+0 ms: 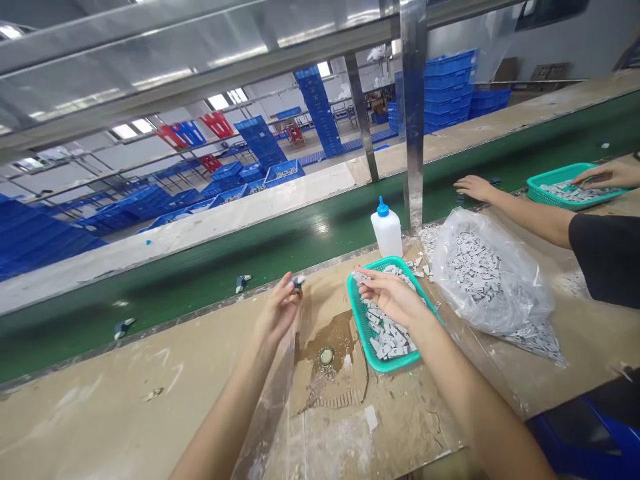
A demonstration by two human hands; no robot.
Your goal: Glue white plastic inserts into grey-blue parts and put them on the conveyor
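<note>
Left hand (277,311) pinched small part (299,283) above counter (125,413) near far edge; right hand (393,298) pinched grey piece (358,275) over rim of teal plastic basket (395,365).

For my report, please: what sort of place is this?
Probably a factory production line: a green conveyor belt runs beside the workbench, blue plastic crates stand stacked behind, and a clear bag holds small grey parts.

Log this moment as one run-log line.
left hand: holding small part | right hand: holding gray piece above teal basket
</note>
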